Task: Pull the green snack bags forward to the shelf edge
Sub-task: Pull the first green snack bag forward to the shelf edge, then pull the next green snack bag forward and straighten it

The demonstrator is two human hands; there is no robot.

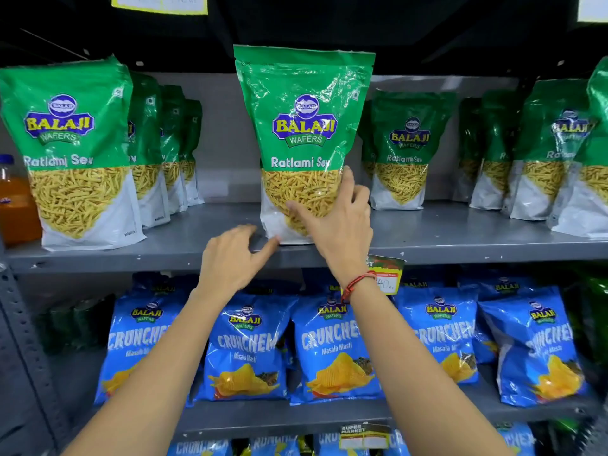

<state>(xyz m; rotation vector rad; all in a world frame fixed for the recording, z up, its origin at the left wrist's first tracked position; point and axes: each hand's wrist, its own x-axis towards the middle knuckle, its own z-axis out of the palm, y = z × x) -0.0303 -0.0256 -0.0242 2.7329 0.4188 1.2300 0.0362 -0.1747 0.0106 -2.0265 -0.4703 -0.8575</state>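
A green Ratlami Sev bag (302,126) stands upright near the front edge of the grey shelf (460,245). My right hand (339,218) grips its lower right side, thumb across the front. My left hand (230,258) is below the bag's lower left corner, fingers spread, the index fingertip touching that corner. Another green bag (72,153) stands at the shelf edge on the left with more bags lined up behind it. A green bag (403,149) sits further back at centre right, and several more green bags (543,153) stand at the right.
An orange drink bottle (14,199) stands at the far left of the shelf. Blue Crunchem chip bags (329,350) fill the shelf below. A price tag (386,274) hangs from the shelf edge by my right wrist. Another shelf sits close overhead.
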